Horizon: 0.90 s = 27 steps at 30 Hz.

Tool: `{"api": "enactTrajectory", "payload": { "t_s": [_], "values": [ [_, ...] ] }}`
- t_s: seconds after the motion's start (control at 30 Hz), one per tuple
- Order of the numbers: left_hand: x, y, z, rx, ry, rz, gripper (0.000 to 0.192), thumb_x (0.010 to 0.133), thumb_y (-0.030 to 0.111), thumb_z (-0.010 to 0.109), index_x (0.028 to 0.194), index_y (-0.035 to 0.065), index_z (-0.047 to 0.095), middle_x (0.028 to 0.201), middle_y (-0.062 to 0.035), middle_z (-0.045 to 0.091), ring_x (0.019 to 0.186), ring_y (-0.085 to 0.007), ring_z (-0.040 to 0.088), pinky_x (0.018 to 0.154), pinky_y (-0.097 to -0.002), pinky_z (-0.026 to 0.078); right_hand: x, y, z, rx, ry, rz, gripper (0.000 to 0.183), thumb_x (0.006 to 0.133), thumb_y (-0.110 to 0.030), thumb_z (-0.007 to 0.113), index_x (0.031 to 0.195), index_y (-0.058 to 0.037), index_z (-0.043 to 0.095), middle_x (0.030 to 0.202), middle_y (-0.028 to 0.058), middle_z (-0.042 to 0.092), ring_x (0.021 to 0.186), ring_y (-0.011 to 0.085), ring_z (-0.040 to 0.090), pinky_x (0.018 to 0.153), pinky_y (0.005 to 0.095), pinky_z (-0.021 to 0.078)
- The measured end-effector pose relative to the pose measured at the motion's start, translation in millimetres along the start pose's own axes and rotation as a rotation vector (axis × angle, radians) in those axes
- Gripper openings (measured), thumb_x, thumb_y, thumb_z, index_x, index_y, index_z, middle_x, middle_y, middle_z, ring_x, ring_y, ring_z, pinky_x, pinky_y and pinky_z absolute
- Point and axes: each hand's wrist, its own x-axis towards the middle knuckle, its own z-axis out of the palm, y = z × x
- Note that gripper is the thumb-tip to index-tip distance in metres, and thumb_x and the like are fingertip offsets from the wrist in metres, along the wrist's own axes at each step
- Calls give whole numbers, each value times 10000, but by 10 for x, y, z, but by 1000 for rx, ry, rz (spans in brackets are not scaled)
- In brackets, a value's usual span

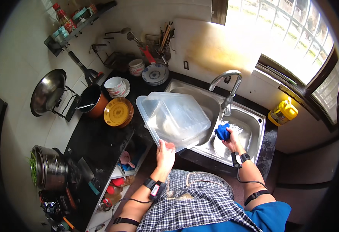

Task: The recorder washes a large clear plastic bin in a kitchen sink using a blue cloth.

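Note:
My left hand (166, 153) grips the near rim of a translucent plastic storage box (184, 116). The box is tilted over the larger left basin (207, 101) of the steel sink and the counter beside it, hiding part of both. In my right hand (234, 141) is a bunched blue cloth (222, 132), held above the smaller right basin (252, 130). Wet, shiny patches show in that basin, around a round metal thing (219, 148) partly hidden by my hand. Between the basins rises a curved chrome faucet (230, 92).
Brown plates (117, 112), white bowls (114, 84), patterned plates (155, 73) and an orange-brown pot (95, 101) stand left of the sink. A cleaver (86, 171) lies near a steel pot (52, 168) on the left counter. A yellow jug (282, 112) stands at the right.

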Motion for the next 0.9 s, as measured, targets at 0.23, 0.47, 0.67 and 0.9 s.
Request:
{"api": "enactTrajectory", "payload": {
  "t_s": [0.23,0.47,0.67,0.9],
  "values": [
    [146,-593,20,-74,7,53,297,914,381,476,730,151,434,679,7,428,711,-138,449,679,-267,371,117,-145,-61,40,-59,12,541,713,-434,584,1167,-161,472,1152,68,522,991,212,486,836,430,339],
    [117,-895,220,-155,53,103,297,929,350,453,762,106,426,728,-47,434,758,-182,440,786,-308,391,147,-317,-90,395,-236,59,570,738,-383,573,1223,-124,422,1183,126,494,1053,326,494,906,641,328],
    [29,-971,304,-154,45,-3,518,881,539,408,853,25,463,866,-190,543,980,-351,489,965,-477,332,312,-366,-70,569,-318,233,469,751,-228,575,1178,-91,440,1138,146,515,940,325,554,783,558,492],
    [-95,-734,325,-131,153,-214,616,848,575,436,1023,-15,397,1073,-277,492,1132,-418,430,981,-570,293,745,-218,-143,327,-115,138,205,780,-203,549,960,-112,510,736,50,572,550,172,549,395,247,381]
  ]
}}
